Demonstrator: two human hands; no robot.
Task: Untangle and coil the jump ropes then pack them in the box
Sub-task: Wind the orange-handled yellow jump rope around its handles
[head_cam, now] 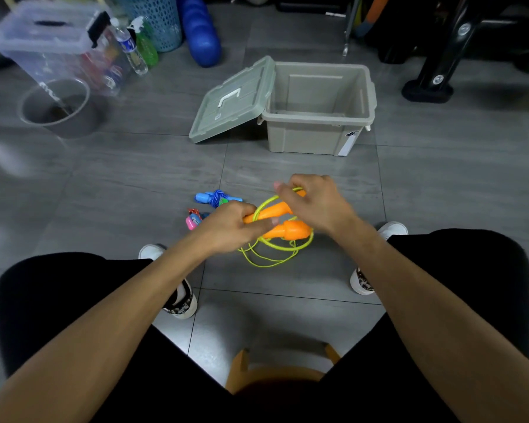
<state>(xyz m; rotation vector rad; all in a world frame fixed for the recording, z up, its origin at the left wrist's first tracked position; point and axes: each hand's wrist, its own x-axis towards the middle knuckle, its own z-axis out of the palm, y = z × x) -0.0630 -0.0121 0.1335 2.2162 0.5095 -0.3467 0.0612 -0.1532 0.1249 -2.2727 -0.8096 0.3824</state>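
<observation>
Head view, seated person, both forearms reaching down over the floor point(440, 190) between the knees.

Left hand point(235, 227): fingers curled round the two orange handles point(283, 221) of the yellow-green jump rope point(272, 251), bundling them side by side. Likely reason: holding both handles together gives a fixed core for the cord to be wound around.

Right hand point(310, 199): fingers bent, pinching a loop of the yellow-green cord just above the handles. Judged to be guiding a turn of cord over the bundle. The rest of the cord hangs below the handles in loose loops, near the floor; whether it touches cannot be told.

Second rope: blue jump rope point(216, 198) lies on the floor just left of the hands, cord bunched around its handles. A small pink and blue item point(193, 221) sits near it, partly hidden by the left hand; identity unclear.

Grey storage box point(318, 111) stands open on the floor, far of the hands, interior appearing bare. Its lid point(229, 102) leans against the box's left wall, keeping the opening free for packing.

Judgement: coiling of the first rope under way; nothing packed yet.

Risk: slack loops below could snag or knot as the winding tightens.
</observation>
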